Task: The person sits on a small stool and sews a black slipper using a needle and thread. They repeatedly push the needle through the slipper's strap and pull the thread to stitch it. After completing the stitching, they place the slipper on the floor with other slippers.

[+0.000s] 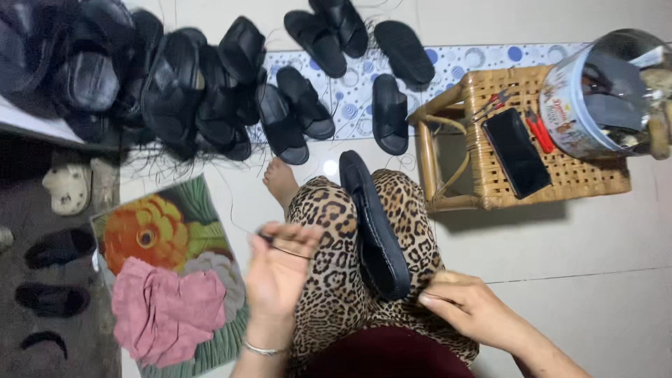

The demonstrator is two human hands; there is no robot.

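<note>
Black sandal (374, 224) lies on the lap, across leopard-print trousers (329, 273). Left hand (278, 269) raised, grip pinched shut on a thin thread (276, 245). Right hand (469, 304) touches the sandal's heel; its grip cannot be judged.

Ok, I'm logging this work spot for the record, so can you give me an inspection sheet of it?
Surface: pale tiled floor; the person sits on it, a black sandal resting on the lap.
Job's things: thin dark thread; rows of black sandals ahead.
Clutter: pink cloth on a flowered mat; wicker stool with a dark phone, red-handled tools and a round tin.
Grippers: left hand pinches the thread in its fingers; right hand touches the sandal's near end.
Cables: nothing seen.
Surroundings: patterned strip under some sandals.
</note>
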